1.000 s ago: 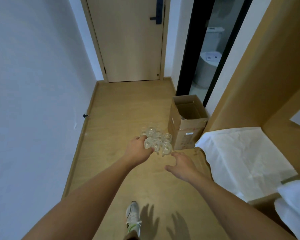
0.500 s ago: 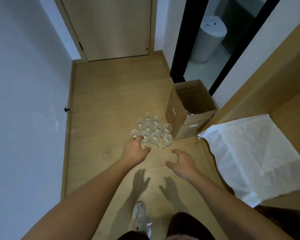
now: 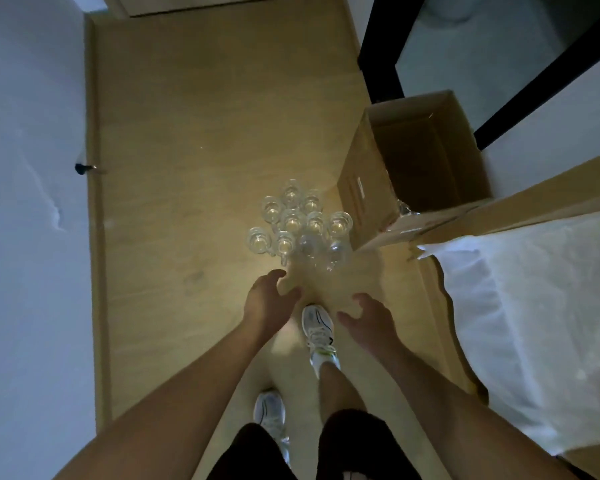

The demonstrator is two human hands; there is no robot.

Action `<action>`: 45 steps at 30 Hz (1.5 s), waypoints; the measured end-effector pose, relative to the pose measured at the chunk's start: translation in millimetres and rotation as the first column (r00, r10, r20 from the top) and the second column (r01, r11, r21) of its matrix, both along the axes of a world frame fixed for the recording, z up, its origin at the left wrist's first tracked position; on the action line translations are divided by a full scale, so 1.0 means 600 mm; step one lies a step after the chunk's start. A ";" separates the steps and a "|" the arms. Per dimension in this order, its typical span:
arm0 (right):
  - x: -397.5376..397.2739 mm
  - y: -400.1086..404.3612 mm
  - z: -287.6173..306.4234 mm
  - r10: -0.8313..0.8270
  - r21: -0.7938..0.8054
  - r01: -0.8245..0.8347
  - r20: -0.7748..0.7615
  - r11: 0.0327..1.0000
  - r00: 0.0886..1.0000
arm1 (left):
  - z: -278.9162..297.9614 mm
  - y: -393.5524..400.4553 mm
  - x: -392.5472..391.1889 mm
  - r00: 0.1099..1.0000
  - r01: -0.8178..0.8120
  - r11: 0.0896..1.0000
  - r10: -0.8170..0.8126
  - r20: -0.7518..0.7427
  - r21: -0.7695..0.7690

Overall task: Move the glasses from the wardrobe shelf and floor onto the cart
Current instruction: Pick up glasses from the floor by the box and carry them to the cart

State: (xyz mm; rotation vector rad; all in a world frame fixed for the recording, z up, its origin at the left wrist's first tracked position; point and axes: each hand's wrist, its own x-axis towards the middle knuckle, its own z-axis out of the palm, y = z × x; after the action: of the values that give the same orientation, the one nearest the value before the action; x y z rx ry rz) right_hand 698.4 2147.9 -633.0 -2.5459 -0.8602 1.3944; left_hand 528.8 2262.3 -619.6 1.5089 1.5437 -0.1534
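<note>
Wooden floor (image 3: 174,133) of a narrow hallway: a cluster of clear glasses (image 3: 298,223) stands just beside an open cardboard box (image 3: 413,161). Nearer the camera than the glasses, the left hand (image 3: 267,299) and right hand (image 3: 371,320) hover apart from them, each grip loosely spread with fingers curved, holding nothing. A white sneaker (image 3: 317,327) is planted between the hands, short of the glasses.

Both hands empty, fingers loosely spread: left hand (image 3: 269,301), right hand (image 3: 368,322). Cluster of glasses (image 3: 300,225) on floor (image 3: 187,133) just beyond fingertips. Open cardboard box (image 3: 416,161) beyond right hand.
</note>
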 end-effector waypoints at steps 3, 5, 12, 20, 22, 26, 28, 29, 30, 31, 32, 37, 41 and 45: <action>0.042 0.046 -0.121 -0.032 -0.043 0.031 -0.030 0.999 0.999 | -0.113 0.036 0.046 0.999 -0.048 0.996 0.046 -0.026 -0.079; 0.061 0.069 -0.185 -0.047 -0.066 0.044 -0.051 0.997 0.998 | -0.170 0.056 0.065 0.994 -0.112 0.987 0.111 -0.020 -0.116; 0.103 0.109 -0.435 -0.197 -0.085 0.189 -0.095 0.978 0.976 | -0.409 0.100 0.111 0.986 -0.166 0.970 0.163 -0.029 -0.180; 0.127 0.141 -0.727 -0.402 -0.077 0.395 -0.146 0.916 0.904 | -0.691 0.122 0.160 0.976 -0.214 0.948 0.214 -0.028 -0.237; 0.124 0.138 -0.781 -0.551 -0.074 0.552 -0.243 0.831 0.798 | -0.744 0.118 0.175 0.981 -0.195 0.953 0.195 -0.023 -0.234; 0.122 0.145 -0.847 -0.665 -0.156 0.717 -0.544 0.679 0.512 | -0.821 0.107 0.196 0.913 -0.354 0.876 0.400 0.083 -0.328; 0.124 0.148 -0.866 -0.658 -0.170 0.761 -0.639 0.626 0.398 | -0.843 0.104 0.204 0.898 -0.384 0.870 0.430 0.094 -0.309; 0.124 0.149 -0.872 -0.646 -0.168 0.773 -0.670 0.612 0.366 | -0.851 0.102 0.207 0.887 -0.401 0.861 0.450 0.101 -0.313; 0.121 0.148 -0.877 -0.633 -0.163 0.780 -0.693 0.604 0.345 | -0.854 0.099 0.210 0.870 -0.419 0.845 0.478 0.119 -0.332; 0.119 0.147 -0.882 -0.623 -0.155 0.790 -0.709 0.593 0.329 | -0.854 0.096 0.213 0.846 -0.433 0.823 0.512 0.151 -0.367; 0.115 0.145 -0.886 -0.616 -0.150 0.804 -0.726 0.575 0.305 | -0.855 0.091 0.216 0.805 -0.464 0.782 0.568 0.170 -0.415; 0.094 0.144 -0.891 -0.601 -0.142 0.861 -0.770 0.489 0.214 | -0.846 0.073 0.236 0.632 -0.589 0.621 0.753 0.184 -0.517; 0.082 0.151 -0.882 -0.624 -0.148 0.871 -0.753 0.468 0.207 | -0.843 0.072 0.233 0.661 -0.546 0.655 0.720 0.212 -0.522; 0.088 0.152 -0.840 -0.740 -0.199 0.899 -0.649 0.391 0.178 | -0.821 0.079 0.208 0.724 -0.526 0.689 0.671 0.163 -0.499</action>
State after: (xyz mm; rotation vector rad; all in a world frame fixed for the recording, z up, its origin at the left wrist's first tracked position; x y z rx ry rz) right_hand 750.9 2239.3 -1137.1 -1.5199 0.4979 1.4018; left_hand 653.4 2309.7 -1112.0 0.5770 1.5244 0.1521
